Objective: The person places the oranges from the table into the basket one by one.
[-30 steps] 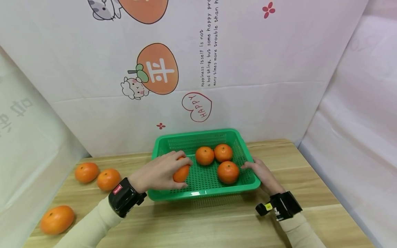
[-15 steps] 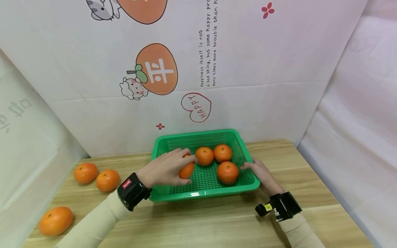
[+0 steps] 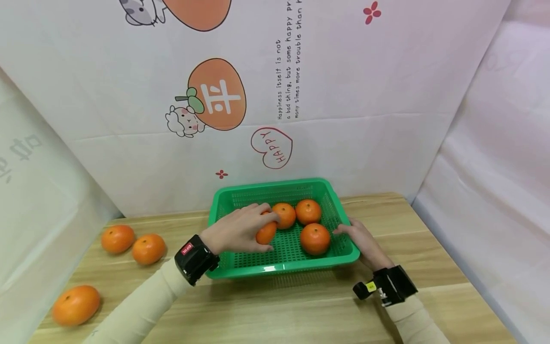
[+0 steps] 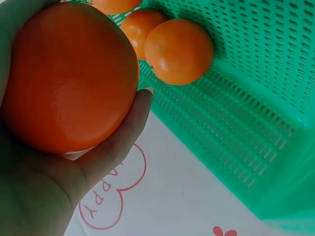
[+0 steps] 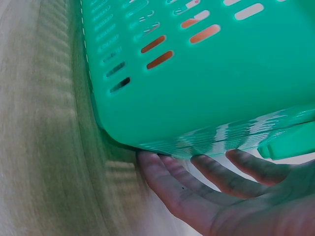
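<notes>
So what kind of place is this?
Probably a little filming corner: white sheets on three sides, a wood-grain table in the middle, and black wrist gadgets that look like cameras.

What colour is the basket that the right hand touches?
Green; the basket shows best in the head view.

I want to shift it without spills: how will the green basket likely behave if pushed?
The green basket is probably light and slightly flexible, given its slotted, plastic-looking walls. Its wide, shallow shape suggests sliding rather than tipping. The rounded oranges inside may roll, since much of its floor is uncovered.
</notes>
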A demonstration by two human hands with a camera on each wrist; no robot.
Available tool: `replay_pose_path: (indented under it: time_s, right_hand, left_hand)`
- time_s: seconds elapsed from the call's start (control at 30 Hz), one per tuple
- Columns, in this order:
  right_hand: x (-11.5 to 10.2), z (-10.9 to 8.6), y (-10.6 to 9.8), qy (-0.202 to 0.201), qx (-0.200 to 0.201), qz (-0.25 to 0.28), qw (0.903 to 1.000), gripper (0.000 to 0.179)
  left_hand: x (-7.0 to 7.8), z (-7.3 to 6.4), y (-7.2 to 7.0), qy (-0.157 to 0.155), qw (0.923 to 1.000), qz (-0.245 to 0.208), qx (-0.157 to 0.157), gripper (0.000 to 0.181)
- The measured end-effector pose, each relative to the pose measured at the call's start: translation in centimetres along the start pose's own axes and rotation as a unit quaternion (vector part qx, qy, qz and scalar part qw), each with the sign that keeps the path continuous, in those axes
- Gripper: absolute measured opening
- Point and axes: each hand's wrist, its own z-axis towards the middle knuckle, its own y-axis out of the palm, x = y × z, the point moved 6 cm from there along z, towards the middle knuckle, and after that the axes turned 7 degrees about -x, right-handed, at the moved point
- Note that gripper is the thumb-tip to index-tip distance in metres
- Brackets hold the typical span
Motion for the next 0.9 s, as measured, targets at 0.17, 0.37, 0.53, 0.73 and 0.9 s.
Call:
replay_pose_path:
  time_s: [0.17, 0.37, 0.53, 0.73, 0.9]
  right_hand:
    - [0.1, 0.1, -0.2, 0.001, 0.004, 0.001, 1.0000, 0.073]
    - [0.2, 0.3, -0.1, -0.005, 0.003, -0.002, 1.0000, 0.074]
    - [0.2, 0.3, 0.0, -0.005, 0.002, -0.004, 1.0000, 0.075]
    - [0.1, 0.4, 0.0, -0.002, 0.004, -0.004, 1.0000, 0.076]
    - [0.1, 0.2, -0.1, -0.002, 0.008, -0.005, 1.0000, 0.075]
  left_hand:
    - [-0.1, 0.7, 0.3, -0.002, 0.9999, -0.013, -0.004, 0.059]
    - [0.0, 1.6, 1.2, -0.008, 0.9995, -0.017, -0.027, 0.059]
    - [0.2, 2.1, 1.7, -0.008, 0.9991, -0.017, -0.038, 0.056]
    - [0.0, 2.5, 2.3, -0.010, 0.9990, -0.019, -0.040, 0.052]
    - [-0.2, 3.1, 2.8, -0.009, 0.9987, -0.015, -0.047, 0.053]
